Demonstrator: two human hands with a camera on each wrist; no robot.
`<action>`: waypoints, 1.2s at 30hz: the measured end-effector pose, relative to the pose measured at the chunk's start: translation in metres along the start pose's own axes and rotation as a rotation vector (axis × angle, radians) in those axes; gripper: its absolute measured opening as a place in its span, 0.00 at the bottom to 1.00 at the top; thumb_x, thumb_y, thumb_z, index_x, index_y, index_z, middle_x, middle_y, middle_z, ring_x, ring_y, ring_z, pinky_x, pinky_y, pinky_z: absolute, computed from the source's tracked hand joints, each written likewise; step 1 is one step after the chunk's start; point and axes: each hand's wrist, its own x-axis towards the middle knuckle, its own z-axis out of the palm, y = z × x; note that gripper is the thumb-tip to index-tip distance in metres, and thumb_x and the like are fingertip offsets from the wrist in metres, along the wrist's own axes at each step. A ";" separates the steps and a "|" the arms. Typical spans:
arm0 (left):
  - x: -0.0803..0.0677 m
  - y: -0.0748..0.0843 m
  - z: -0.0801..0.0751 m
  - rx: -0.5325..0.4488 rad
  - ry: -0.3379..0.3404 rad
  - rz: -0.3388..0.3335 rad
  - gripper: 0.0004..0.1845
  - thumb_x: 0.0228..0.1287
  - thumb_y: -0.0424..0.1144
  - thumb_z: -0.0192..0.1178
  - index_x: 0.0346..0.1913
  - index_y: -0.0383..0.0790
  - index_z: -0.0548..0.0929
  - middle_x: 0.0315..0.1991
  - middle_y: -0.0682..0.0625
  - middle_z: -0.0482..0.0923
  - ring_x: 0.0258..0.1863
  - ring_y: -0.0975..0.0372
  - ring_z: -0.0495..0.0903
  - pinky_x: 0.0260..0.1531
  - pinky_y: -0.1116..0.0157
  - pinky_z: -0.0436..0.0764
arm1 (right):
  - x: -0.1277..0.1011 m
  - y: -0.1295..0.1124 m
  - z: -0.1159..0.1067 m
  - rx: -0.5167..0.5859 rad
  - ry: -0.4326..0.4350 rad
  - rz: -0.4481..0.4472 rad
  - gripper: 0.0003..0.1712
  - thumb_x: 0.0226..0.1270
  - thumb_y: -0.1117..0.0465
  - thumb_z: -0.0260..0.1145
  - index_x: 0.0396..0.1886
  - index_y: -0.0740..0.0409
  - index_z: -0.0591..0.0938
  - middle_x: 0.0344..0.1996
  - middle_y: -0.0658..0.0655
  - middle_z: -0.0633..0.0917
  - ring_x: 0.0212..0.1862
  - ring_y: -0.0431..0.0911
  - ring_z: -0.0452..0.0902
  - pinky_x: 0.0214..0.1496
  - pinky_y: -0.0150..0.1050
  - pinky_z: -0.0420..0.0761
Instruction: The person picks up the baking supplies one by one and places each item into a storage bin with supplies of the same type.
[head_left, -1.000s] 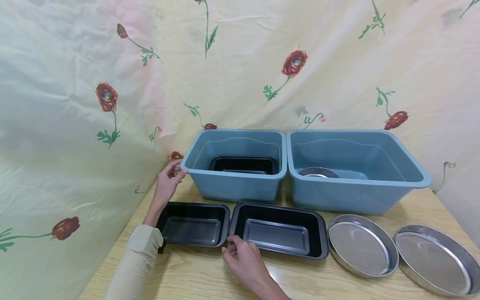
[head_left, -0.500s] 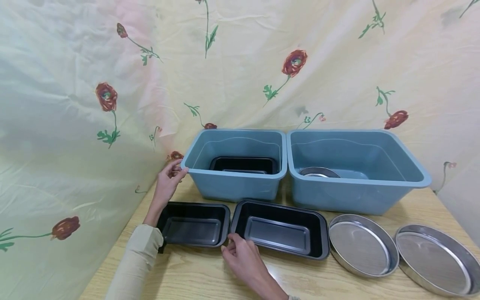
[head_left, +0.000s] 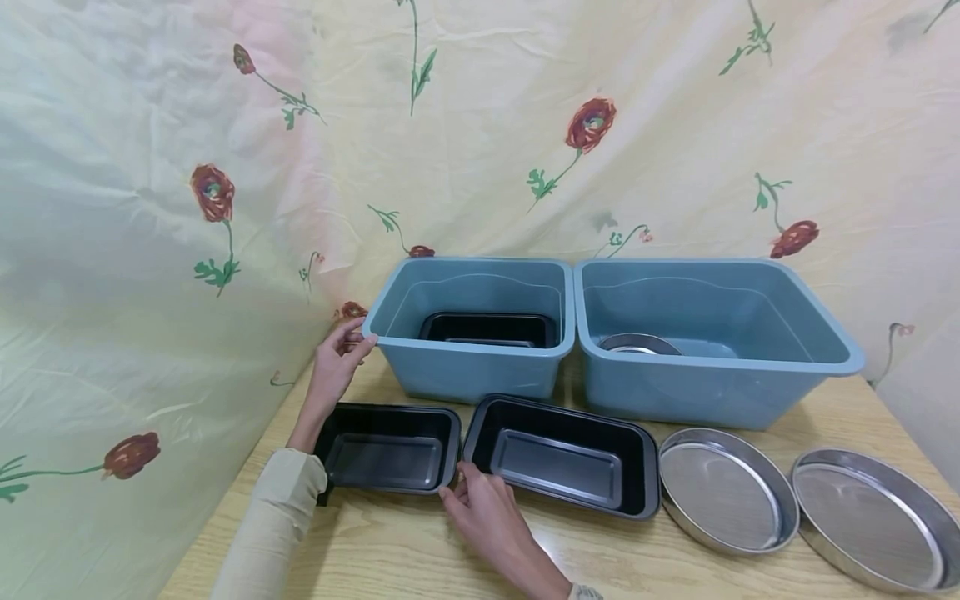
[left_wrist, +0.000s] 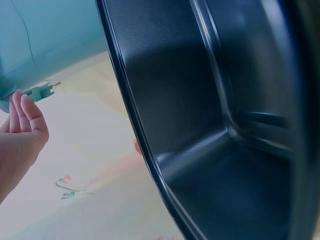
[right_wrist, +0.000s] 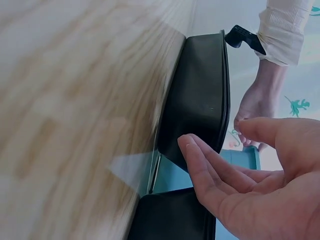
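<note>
The larger black pan (head_left: pixel 558 467) lies on the table (head_left: pixel 382 537), the right hand (head_left: pixel 487 512) at its eight o'clock corner, fingers relaxed, thumb apart; contact is hard to judge. The smaller black pan (head_left: pixel 386 461) sits at nine o'clock. At eleven stands the left blue bin (head_left: pixel 472 372), its eight o'clock corner pinched by the left hand (head_left: pixel 335 365).

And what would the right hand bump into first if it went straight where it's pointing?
The right hand would probably bump the left black pan first, around its near right corner. They look very close, maybe touching; the pictures don't show the gap clearly.
</note>
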 end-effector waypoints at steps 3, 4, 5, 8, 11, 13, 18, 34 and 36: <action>0.001 0.000 0.000 -0.010 0.003 -0.006 0.26 0.75 0.35 0.63 0.70 0.27 0.73 0.46 0.41 0.78 0.40 0.67 0.77 0.40 0.70 0.79 | 0.001 0.000 0.000 -0.009 0.000 0.007 0.26 0.72 0.60 0.71 0.58 0.78 0.79 0.28 0.50 0.87 0.29 0.38 0.83 0.32 0.38 0.83; 0.001 0.000 0.000 -0.011 0.004 -0.009 0.26 0.75 0.36 0.63 0.71 0.28 0.73 0.46 0.41 0.78 0.40 0.67 0.77 0.41 0.70 0.79 | 0.002 0.000 0.000 -0.014 0.003 0.008 0.26 0.72 0.59 0.71 0.57 0.78 0.79 0.27 0.50 0.86 0.28 0.38 0.82 0.31 0.38 0.83; 0.001 -0.001 0.000 -0.011 0.004 -0.012 0.26 0.75 0.36 0.63 0.71 0.28 0.73 0.46 0.41 0.78 0.40 0.67 0.77 0.41 0.69 0.80 | 0.002 0.000 0.001 -0.019 0.006 0.008 0.26 0.72 0.59 0.71 0.57 0.78 0.79 0.27 0.49 0.86 0.27 0.37 0.82 0.31 0.37 0.83; 0.003 -0.004 0.000 -0.008 0.005 -0.019 0.26 0.76 0.36 0.63 0.71 0.29 0.74 0.47 0.41 0.78 0.40 0.67 0.77 0.43 0.67 0.81 | 0.003 0.000 0.001 -0.037 0.017 0.007 0.26 0.72 0.59 0.71 0.57 0.77 0.79 0.26 0.47 0.85 0.26 0.35 0.79 0.29 0.36 0.81; 0.004 -0.007 -0.001 -0.008 0.005 -0.019 0.26 0.76 0.37 0.63 0.71 0.30 0.74 0.47 0.42 0.78 0.40 0.66 0.77 0.45 0.63 0.81 | 0.004 0.000 0.002 -0.046 0.027 0.001 0.27 0.72 0.58 0.72 0.57 0.78 0.79 0.25 0.46 0.84 0.24 0.34 0.77 0.27 0.35 0.79; 0.005 -0.010 -0.001 -0.008 0.006 -0.019 0.26 0.75 0.37 0.63 0.71 0.30 0.74 0.46 0.42 0.78 0.39 0.66 0.77 0.45 0.62 0.82 | 0.004 0.000 0.003 -0.053 0.032 -0.006 0.27 0.71 0.59 0.72 0.57 0.78 0.79 0.24 0.47 0.84 0.24 0.34 0.77 0.26 0.34 0.79; 0.014 -0.025 -0.002 -0.007 0.011 -0.024 0.26 0.75 0.38 0.63 0.71 0.32 0.74 0.46 0.43 0.78 0.39 0.66 0.77 0.44 0.65 0.81 | 0.005 0.000 0.005 -0.077 0.044 -0.029 0.27 0.72 0.58 0.71 0.57 0.79 0.79 0.24 0.48 0.85 0.23 0.34 0.77 0.24 0.33 0.77; -0.001 0.004 0.001 0.017 0.001 0.006 0.26 0.76 0.35 0.62 0.70 0.26 0.73 0.47 0.40 0.79 0.43 0.59 0.77 0.44 0.63 0.81 | 0.010 -0.001 0.010 -0.145 0.091 0.016 0.25 0.71 0.57 0.71 0.54 0.77 0.82 0.21 0.52 0.85 0.17 0.34 0.73 0.17 0.33 0.72; -0.001 0.004 0.001 0.024 0.006 0.004 0.25 0.76 0.35 0.62 0.70 0.26 0.73 0.47 0.39 0.79 0.43 0.59 0.77 0.44 0.62 0.81 | 0.010 -0.002 0.010 -0.162 0.097 0.016 0.25 0.71 0.57 0.71 0.53 0.77 0.82 0.18 0.51 0.83 0.15 0.34 0.71 0.15 0.32 0.70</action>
